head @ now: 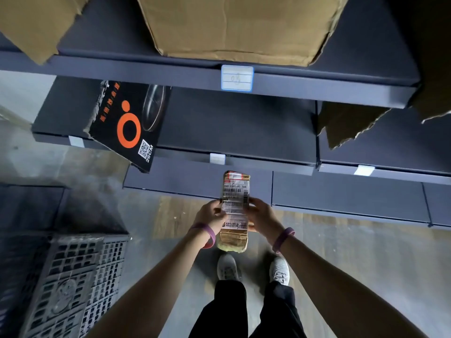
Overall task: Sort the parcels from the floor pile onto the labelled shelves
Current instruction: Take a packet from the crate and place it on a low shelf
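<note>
Before grey shelves point(341, 193), we are gripping a taped parcel point(235, 191) by its long edges, left hand point(210, 217) and right hand point(263, 215) fingers point(255, 203) curling round it; likely light, soft.

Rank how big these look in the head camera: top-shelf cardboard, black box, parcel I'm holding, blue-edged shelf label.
1. cardboard
2. black box
3. parcel
4. shelf label
Distances from the camera differ, so this is apparent size only.
</note>
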`<action>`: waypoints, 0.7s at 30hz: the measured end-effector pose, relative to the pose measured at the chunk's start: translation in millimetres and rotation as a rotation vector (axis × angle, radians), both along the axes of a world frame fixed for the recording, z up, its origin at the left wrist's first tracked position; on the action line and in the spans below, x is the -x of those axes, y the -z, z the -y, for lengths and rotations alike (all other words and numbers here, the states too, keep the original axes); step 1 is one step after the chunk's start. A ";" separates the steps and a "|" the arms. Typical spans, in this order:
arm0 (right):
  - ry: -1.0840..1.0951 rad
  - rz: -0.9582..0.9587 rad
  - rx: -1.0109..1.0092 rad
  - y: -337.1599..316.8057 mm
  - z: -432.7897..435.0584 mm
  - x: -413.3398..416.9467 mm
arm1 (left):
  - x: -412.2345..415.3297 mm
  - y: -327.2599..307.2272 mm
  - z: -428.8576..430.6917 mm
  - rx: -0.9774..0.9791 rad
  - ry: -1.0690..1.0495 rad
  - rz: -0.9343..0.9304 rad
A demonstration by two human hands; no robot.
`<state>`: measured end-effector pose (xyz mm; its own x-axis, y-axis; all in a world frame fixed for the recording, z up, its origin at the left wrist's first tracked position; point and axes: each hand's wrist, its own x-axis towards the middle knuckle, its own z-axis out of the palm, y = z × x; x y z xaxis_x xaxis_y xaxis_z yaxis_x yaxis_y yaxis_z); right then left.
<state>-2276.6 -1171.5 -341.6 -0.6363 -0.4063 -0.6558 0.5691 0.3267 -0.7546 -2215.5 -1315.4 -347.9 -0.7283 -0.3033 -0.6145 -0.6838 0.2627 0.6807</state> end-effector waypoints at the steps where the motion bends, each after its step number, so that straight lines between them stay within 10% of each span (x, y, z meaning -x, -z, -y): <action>1: 0.013 0.000 -0.005 -2.8 -7.0 1.4 | 2.5 -0.9 -6.4 -0.008 0.003 0.001; 21: 0.008 -0.144 -0.083 -19.6 -270.2 61.9 | 69.3 -16.4 -272.5 0.150 0.137 -0.063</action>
